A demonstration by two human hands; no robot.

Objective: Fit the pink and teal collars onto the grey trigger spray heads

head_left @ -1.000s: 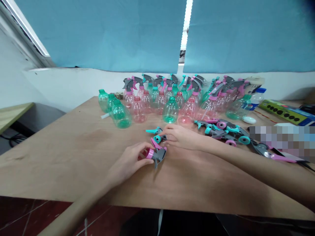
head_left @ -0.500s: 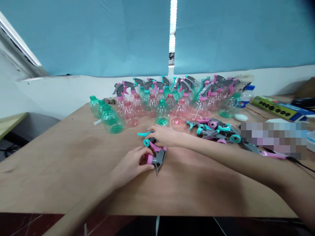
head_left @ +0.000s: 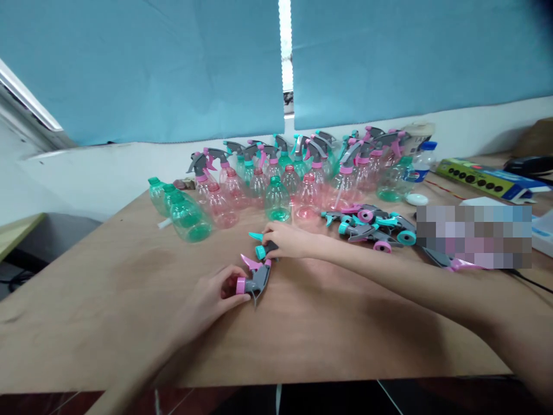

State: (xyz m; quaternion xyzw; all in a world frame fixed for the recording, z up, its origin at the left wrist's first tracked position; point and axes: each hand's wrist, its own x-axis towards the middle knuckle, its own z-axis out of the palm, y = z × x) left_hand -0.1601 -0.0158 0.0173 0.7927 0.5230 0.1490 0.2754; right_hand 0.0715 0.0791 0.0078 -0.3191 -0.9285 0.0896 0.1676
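Observation:
My left hand (head_left: 216, 291) is closed around the pink collar end of a grey and pink spray head (head_left: 258, 280), which lies tilted just above or on the table. Slightly farther back, my right hand (head_left: 283, 239) grips a grey and teal spray head (head_left: 261, 252) from above, with its teal trigger and collar pointing left. Behind my hands stand a clear green bottle without a head (head_left: 277, 202) and a pink one (head_left: 308, 199). A pile of loose spray heads (head_left: 367, 230) lies to the right of my right hand.
Green bottles (head_left: 190, 216) stand at the left. Rows of bottles with spray heads (head_left: 317, 155) fill the back. At the right are a blue-capped bottle (head_left: 423, 161), a white lid (head_left: 417, 199), a yellow-green box (head_left: 479, 178) and a black cable (head_left: 533, 282).
My left hand has drawn the pink spray head left, away from the teal one. The teal head in my right hand now shows more of its collar. The view has shifted slightly.

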